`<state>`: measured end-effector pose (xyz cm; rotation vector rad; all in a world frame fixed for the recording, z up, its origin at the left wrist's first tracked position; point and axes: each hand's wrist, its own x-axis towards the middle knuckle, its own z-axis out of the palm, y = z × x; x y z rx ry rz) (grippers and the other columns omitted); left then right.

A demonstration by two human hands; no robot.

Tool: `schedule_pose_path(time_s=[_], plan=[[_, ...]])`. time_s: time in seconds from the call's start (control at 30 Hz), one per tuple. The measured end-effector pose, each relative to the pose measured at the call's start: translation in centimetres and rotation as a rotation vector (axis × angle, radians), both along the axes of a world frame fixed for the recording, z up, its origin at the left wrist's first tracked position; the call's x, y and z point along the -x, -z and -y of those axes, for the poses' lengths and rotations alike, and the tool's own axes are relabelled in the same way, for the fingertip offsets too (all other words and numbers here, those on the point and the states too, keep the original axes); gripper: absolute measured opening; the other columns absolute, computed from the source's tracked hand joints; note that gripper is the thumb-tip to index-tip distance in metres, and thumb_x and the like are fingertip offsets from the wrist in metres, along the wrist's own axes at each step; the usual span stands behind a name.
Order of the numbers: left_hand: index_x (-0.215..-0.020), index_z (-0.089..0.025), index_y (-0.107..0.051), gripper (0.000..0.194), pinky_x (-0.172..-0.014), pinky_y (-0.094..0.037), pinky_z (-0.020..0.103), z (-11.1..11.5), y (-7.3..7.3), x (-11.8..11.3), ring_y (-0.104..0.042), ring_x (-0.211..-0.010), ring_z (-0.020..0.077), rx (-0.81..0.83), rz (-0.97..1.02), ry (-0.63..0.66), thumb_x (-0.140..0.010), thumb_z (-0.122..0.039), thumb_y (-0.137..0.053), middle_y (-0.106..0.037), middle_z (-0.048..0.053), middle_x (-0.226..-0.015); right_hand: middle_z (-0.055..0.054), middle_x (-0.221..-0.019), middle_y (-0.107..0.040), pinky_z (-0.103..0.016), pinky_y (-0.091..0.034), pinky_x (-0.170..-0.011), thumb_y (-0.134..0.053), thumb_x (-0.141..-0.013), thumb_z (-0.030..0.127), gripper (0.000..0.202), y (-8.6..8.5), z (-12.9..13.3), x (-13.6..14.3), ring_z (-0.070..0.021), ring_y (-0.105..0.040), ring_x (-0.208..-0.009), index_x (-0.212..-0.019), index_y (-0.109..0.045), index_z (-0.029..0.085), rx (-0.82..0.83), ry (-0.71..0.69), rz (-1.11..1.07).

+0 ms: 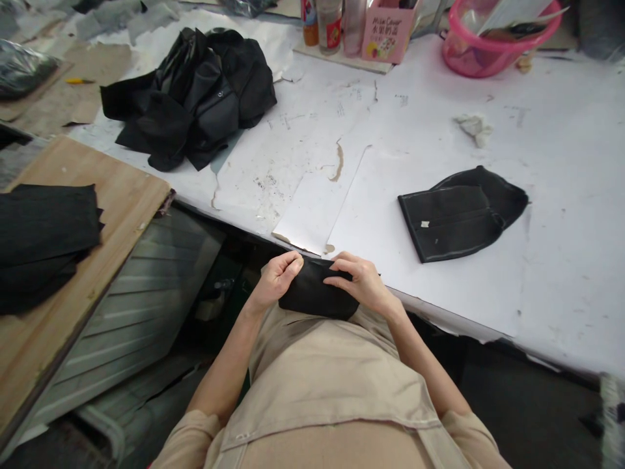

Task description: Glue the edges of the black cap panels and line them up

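One broad white bench (576, 215) is stretching across the scene, carrying a heap of black fabric (195, 111) at far left. To the right, a black sewn piece (454, 225) is lying on it, and a pink basin (488, 58) is sitting farther back. By the near edge, I am holding a small black panel (312, 293). My left grip (277, 277) is pinching its far left corner; my right grip (361, 280) is curling over its right side, whether pinching I cannot tell.
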<state>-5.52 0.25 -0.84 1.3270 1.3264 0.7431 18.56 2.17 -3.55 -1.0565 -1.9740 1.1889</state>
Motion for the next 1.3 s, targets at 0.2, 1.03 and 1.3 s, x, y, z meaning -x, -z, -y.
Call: schedule_pose_path(time_s=[0.2, 1.03, 1.3], plan=[[-0.075, -0.019, -0.048, 0.037, -0.061, -0.031, 0.026, 0.0, -0.6, -0.6, -0.034, -0.065, 0.0112, -0.011, -0.054, 0.074, -0.102, -0.045, -0.049, -0.036, -0.005, -0.069, -0.005, -0.098, -0.07, -0.03, -0.048, -0.082, -0.068, -0.097, 0.031, 0.024, -0.3, 0.1, 0.4, -0.0192, -0.066, -0.089, -0.075, -0.062, 0.023, 0.102, 0.037, -0.21], [-0.085, -0.016, -0.063, 0.051, -0.063, -0.039, 0.023, 0.6, -0.3, -1.5, -0.045, -0.069, 0.0127, 0.036, -0.03, 0.093, -0.082, -0.066, -0.074, -0.053, -0.003, -0.074, -0.005, -0.098, -0.068, -0.035, -0.05, -0.09, -0.06, -0.1, 0.028, 0.021, -0.8, 0.8, 1.7, -0.0208, -0.065, -0.096, -0.08, -0.055, 0.025, 0.104, 0.1, -0.328], [-0.084, -0.017, -0.064, 0.042, -0.062, -0.037, 0.022, 0.6, -0.3, -1.9, -0.045, -0.069, 0.0119, 0.027, -0.135, 0.076, -0.08, -0.055, -0.079, -0.052, -0.005, -0.072, -0.005, -0.101, -0.069, -0.037, -0.051, -0.093, -0.066, -0.096, 0.03, 0.013, 0.2, 0.4, 1.7, -0.0218, -0.066, -0.1, -0.085, -0.06, 0.024, 0.164, 0.039, -0.306]])
